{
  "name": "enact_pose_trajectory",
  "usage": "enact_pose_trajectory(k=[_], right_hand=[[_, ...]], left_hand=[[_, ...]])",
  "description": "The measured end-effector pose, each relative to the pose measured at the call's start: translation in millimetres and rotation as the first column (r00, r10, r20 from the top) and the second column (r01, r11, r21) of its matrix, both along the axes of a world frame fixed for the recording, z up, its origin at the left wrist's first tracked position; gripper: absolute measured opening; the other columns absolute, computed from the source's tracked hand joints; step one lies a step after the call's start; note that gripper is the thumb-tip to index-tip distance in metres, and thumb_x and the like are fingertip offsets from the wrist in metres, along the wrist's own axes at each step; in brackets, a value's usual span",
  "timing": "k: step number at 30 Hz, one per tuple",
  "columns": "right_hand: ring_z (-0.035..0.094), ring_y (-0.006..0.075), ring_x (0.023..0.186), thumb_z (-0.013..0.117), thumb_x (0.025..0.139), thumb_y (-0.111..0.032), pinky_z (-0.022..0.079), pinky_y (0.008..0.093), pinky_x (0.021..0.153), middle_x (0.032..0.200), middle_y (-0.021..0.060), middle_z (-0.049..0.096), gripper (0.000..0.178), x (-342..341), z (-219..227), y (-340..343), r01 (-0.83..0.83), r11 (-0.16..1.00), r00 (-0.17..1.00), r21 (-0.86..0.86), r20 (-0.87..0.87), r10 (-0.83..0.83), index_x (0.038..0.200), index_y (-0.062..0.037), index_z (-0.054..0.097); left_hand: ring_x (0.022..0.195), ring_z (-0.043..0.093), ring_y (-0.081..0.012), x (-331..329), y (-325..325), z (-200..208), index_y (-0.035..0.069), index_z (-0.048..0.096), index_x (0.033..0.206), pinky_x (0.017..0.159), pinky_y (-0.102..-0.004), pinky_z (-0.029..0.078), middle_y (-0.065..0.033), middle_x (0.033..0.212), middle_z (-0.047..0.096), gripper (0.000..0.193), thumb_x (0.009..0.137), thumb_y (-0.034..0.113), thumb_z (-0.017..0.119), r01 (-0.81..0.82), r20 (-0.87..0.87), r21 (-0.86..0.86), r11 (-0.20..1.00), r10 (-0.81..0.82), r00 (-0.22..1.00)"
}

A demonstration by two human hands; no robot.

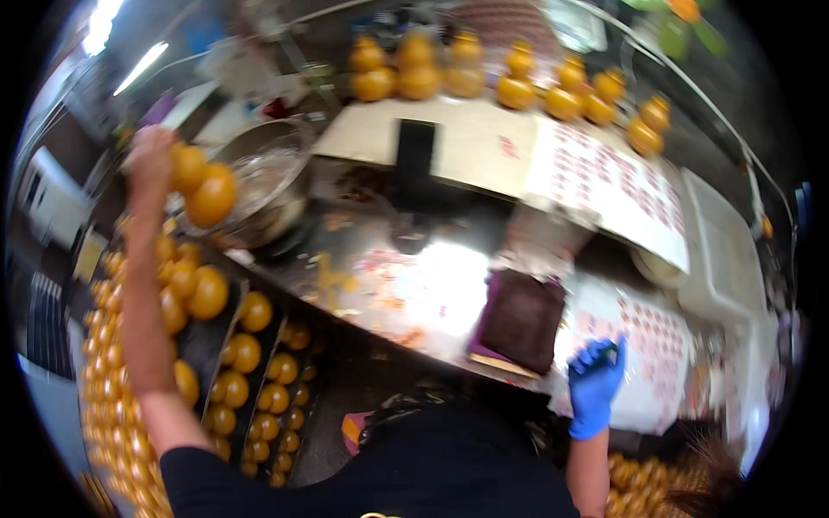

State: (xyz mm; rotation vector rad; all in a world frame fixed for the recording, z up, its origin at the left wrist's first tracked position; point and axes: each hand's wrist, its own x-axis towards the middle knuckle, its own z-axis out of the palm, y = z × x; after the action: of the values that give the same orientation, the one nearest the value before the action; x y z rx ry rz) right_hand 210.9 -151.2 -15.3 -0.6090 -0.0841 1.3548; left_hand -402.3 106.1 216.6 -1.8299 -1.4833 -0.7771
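Note:
My left hand is bare and stretched out to the far left. Its fingers are closed on the narrow end of a glossy yellow-orange gourd, which tilts beside the rim of a large metal bowl. Motion smears the fingertips. At the right, my right hand wears a blue glove. Its fingers curl around a small dark thing that I cannot make out, above a white sheet with rows of red marks. Just left of that hand lies a dark brown pad on a purple cloth.
Several gourds stand along the back of a pale shelf, which also carries a dark phone-like slab and another marked sheet. Racks of gourds fill the lower left. A white tub stands right. Scraps litter the worktable.

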Motion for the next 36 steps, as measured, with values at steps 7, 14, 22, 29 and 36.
enact_pose_trajectory(k=[7, 14, 22, 29, 36], right_hand=[[0.044, 0.0104, 0.05, 0.056, 0.093, -0.02, 0.041, 0.0242, 0.051, 0.079, 0.0039, 0.061, 0.016, -39.6, 46.0, 24.2, -0.275, 0.933, 0.676, -0.231, 0.644, 0.358, 0.093, -0.0054, 0.063], [0.064, 0.0231, 0.097, 0.08, 0.072, -0.042, 0.05, 0.0338, 0.085, 0.129, 0.0154, 0.056, 0.09, -47.4, 57.3, 64.1, -0.299, 0.952, -0.008, -0.072, 0.997, 0.073, 0.143, -0.0054, 0.038], [0.061, 0.0318, 0.111, 0.074, 0.073, -0.055, 0.048, 0.038, 0.093, 0.12, 0.0211, 0.061, 0.089, -17.9, 29.6, 91.1, -0.124, 0.956, -0.003, -0.265, 0.964, 0.266, 0.138, -0.0026, 0.044], [0.061, 0.0295, 0.11, 0.075, 0.074, -0.048, 0.048, 0.0364, 0.093, 0.123, 0.0209, 0.06, 0.085, -17.8, 32.4, 91.0, -0.141, 0.96, 0.04, -0.243, 0.967, 0.251, 0.138, -0.0013, 0.044], [0.061, 0.034, 0.111, 0.073, 0.079, -0.044, 0.049, 0.0374, 0.093, 0.127, 0.0207, 0.057, 0.074, -27.9, 19.5, 74.1, -0.084, 0.994, 0.146, -0.069, 0.986, 0.081, 0.135, -0.0046, 0.048]], left_hand=[[0.091, 0.058, -0.0147, 168.5, -71.2, 26.0, 0.003, 0.057, 0.097, 0.085, -0.0293, 0.044, -0.0067, 0.096, 0.059, 0.024, 0.101, 0.022, 0.044, 0.562, 0.429, -0.324, 0.761, -0.411, 0.804], [0.094, 0.059, -0.0167, 369.6, -12.5, -77.3, 0.001, 0.056, 0.1, 0.084, -0.0284, 0.046, -0.0083, 0.096, 0.062, 0.015, 0.096, 0.011, 0.046, 0.874, 0.627, -0.482, 0.057, -0.674, 0.39], [0.127, 0.044, -0.0326, 391.8, -52.9, -204.7, 0.003, 0.042, 0.135, 0.104, -0.039, 0.038, -0.0176, 0.134, 0.045, 0.07, 0.079, 0.029, 0.075, 0.982, 0.835, -0.184, 0.048, -0.519, 0.182], [0.132, 0.037, -0.0364, 404.8, -104.6, -240.4, 0.006, 0.026, 0.146, 0.109, -0.0416, 0.032, -0.02, 0.142, 0.035, 0.098, 0.067, 0.016, 0.084, 0.919, 0.754, -0.328, 0.218, -0.525, 0.394], [0.134, 0.035, -0.037, 401.8, -112.1, -224.1, 0.004, 0.024, 0.145, 0.112, -0.0419, 0.028, -0.0213, 0.142, 0.035, 0.096, 0.066, 0.004, 0.08, 0.855, 0.702, -0.433, 0.286, -0.488, 0.519]])
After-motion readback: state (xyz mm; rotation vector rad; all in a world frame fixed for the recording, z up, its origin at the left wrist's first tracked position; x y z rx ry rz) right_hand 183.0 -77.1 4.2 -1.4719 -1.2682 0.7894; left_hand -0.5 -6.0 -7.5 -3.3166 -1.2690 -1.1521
